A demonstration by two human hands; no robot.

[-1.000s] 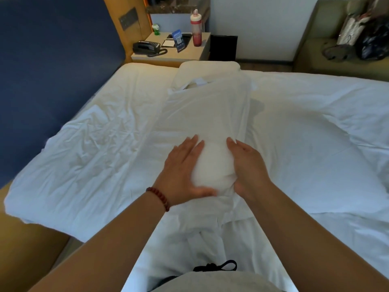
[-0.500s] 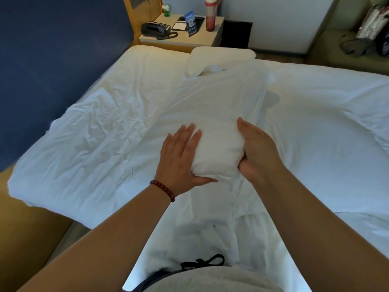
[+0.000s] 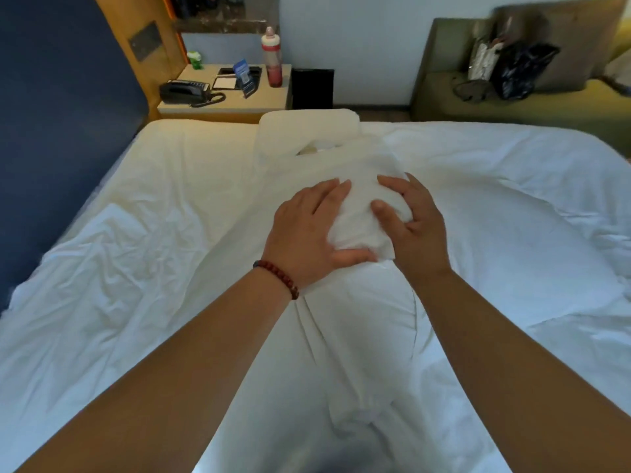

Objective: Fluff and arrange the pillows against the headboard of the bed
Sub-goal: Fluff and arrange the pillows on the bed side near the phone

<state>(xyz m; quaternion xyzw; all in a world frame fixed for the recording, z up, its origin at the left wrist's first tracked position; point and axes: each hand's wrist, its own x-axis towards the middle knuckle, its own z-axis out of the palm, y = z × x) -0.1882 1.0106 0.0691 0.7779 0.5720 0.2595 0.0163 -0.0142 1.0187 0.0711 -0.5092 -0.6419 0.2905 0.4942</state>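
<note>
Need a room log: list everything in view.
pillow: 1, white, mid-bed, held
far pillow: 1, white, bed's far edge
bed: 1, white, foreground
headboard: 1, blue, left
nightstand: 1, tan, beyond bed
phone: 1, black, on nightstand
bottle: 1, red, on nightstand
box: 1, black, beside nightstand
sofa: 1, olive, far right
bags: 2, pale and black, on sofa
bracelet: 1, red, left wrist
left grip: 1, holds pillow
right grip: 1, holds pillow
</note>
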